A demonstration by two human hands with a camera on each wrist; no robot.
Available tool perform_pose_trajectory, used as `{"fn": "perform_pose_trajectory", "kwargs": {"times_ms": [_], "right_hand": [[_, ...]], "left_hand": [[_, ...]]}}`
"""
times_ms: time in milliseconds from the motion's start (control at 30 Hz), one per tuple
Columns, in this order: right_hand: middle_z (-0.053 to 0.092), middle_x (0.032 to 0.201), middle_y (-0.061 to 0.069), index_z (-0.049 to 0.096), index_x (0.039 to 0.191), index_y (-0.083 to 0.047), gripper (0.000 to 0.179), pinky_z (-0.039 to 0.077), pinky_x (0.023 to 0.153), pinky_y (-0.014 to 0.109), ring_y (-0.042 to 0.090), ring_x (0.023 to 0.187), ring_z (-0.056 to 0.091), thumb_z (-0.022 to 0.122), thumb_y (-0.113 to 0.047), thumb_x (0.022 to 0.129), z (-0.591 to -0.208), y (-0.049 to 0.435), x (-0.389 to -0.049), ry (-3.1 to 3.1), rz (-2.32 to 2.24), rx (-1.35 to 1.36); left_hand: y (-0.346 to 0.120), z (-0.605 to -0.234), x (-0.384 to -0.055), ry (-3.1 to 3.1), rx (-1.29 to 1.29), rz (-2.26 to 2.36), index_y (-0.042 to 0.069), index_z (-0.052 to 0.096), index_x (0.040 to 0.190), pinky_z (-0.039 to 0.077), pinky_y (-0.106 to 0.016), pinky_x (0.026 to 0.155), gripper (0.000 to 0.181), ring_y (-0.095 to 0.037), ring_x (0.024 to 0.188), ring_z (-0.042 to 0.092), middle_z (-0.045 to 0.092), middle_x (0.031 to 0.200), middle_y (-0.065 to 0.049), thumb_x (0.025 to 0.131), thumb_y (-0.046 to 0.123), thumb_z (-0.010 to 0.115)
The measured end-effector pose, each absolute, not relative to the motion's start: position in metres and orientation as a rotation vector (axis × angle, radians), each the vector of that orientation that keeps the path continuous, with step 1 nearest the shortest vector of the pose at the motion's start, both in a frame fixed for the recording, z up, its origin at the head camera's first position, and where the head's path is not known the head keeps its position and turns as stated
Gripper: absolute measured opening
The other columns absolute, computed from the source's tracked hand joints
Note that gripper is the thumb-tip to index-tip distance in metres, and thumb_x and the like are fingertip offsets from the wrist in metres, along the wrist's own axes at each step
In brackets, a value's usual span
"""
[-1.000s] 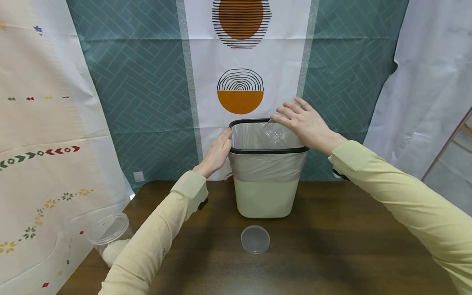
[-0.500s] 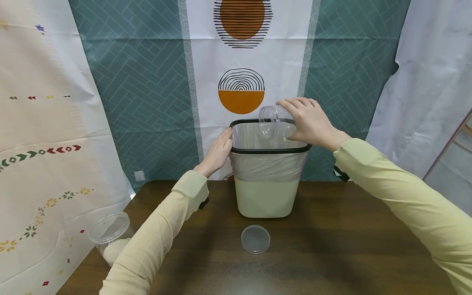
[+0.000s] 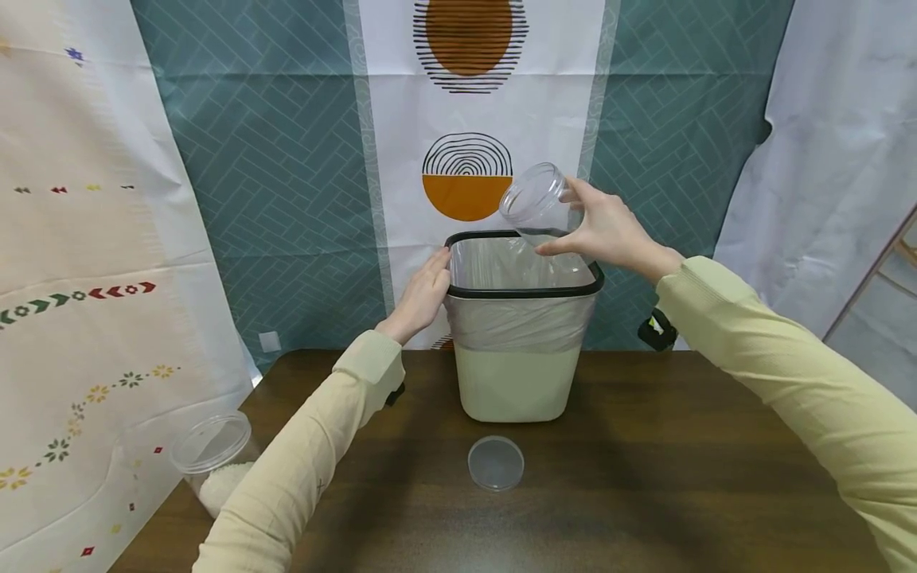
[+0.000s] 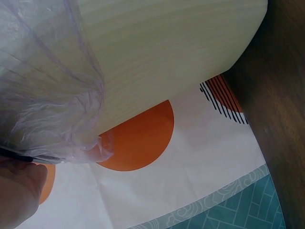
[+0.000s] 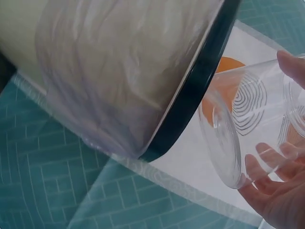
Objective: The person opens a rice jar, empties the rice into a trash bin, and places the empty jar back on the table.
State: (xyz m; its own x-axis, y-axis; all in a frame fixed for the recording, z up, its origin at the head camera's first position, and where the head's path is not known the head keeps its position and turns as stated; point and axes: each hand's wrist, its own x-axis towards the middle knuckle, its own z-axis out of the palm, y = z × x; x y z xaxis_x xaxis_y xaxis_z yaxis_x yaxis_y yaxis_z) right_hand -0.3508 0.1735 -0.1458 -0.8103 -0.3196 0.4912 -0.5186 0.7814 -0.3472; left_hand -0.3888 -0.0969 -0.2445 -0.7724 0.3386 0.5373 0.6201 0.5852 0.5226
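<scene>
In the head view my right hand (image 3: pixel 609 227) grips a clear plastic jar (image 3: pixel 536 208), tilted with its mouth to the upper left, above the right part of the bin (image 3: pixel 519 382). The right wrist view shows my fingers around the see-through jar (image 5: pixel 257 114), and nothing is visible inside it. The pale green bin has a black rim (image 3: pixel 526 294) and a thin clear liner folded over its outside. My left hand (image 3: pixel 419 296) rests against the left side of the rim, its fingers looking straight. Liner folds (image 4: pixel 62 95) hang beside it in the left wrist view.
A round clear lid (image 3: pixel 496 463) lies on the dark wooden table (image 3: pixel 616 477) in front of the bin. At the table's left edge stands a clear lidded jar (image 3: pixel 211 446) with white contents, partly behind my left sleeve. Patterned cloths hang behind.
My right hand has lifted the jar up out of the bin's opening and turned it from mouth-down to mouth tilted up and left. My left hand stays at the rim.
</scene>
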Motion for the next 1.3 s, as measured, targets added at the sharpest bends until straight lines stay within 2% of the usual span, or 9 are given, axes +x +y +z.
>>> {"fn": "perform_pose_trajectory", "kwargs": {"times_ms": [167,333,633,767,967,1300], "right_hand": [[0.04,0.134,0.014,0.013,0.144,-0.007,0.106,0.034,0.089,0.052,0.031,0.121,0.036,0.074,-0.047,0.068,-0.147,0.175,-0.35,-2.595,0.754,0.607],[0.042,0.132,0.012,0.023,0.14,-0.005,0.099,0.037,0.087,0.051,0.03,0.12,0.037,0.074,-0.05,0.068,-0.144,0.175,-0.349,-2.601,0.813,0.59],[0.048,0.119,0.013,0.045,0.122,-0.004,0.075,0.04,0.08,0.047,0.028,0.106,0.043,0.072,-0.05,0.069,-0.151,0.181,-0.346,-2.576,0.923,0.515],[0.048,0.119,0.01,0.047,0.123,-0.006,0.072,0.039,0.08,0.046,0.024,0.104,0.044,0.071,-0.049,0.071,-0.156,0.185,-0.344,-2.535,1.024,0.514],[0.049,0.124,0.006,0.041,0.13,-0.009,0.068,0.034,0.089,0.048,0.021,0.113,0.042,0.069,-0.04,0.077,-0.165,0.191,-0.338,-2.423,1.183,0.58],[0.051,0.124,0.008,0.047,0.127,-0.01,0.055,0.031,0.09,0.048,0.02,0.115,0.042,0.066,-0.034,0.081,-0.173,0.198,-0.328,-2.345,1.234,0.626]], "left_hand": [[-0.097,-0.244,-0.387,-2.454,-0.766,-1.033,-0.007,0.029,0.137,0.012,-0.027,0.102,0.052,-0.02,0.131,0.017,0.023,0.144,-0.016,0.091,0.017,0.022],[-0.097,-0.242,-0.387,-2.446,-0.767,-1.045,-0.007,0.028,0.137,0.012,-0.026,0.102,0.052,-0.019,0.131,0.016,0.023,0.144,-0.016,0.091,0.018,0.022],[-0.096,-0.243,-0.387,-2.452,-0.777,-1.022,-0.008,0.029,0.136,0.012,-0.027,0.102,0.052,-0.02,0.131,0.017,0.023,0.143,-0.016,0.091,0.018,0.022],[-0.096,-0.243,-0.386,-2.455,-0.769,-1.024,-0.008,0.029,0.136,0.012,-0.027,0.102,0.052,-0.02,0.131,0.017,0.023,0.144,-0.016,0.091,0.017,0.023],[-0.097,-0.244,-0.387,-2.459,-0.773,-1.002,-0.008,0.029,0.136,0.011,-0.027,0.103,0.052,-0.021,0.131,0.017,0.024,0.143,-0.017,0.091,0.017,0.023],[-0.096,-0.243,-0.386,-2.446,-0.777,-1.004,-0.009,0.03,0.135,0.012,-0.028,0.103,0.052,-0.024,0.131,0.018,0.024,0.143,-0.018,0.09,0.017,0.022]]}}
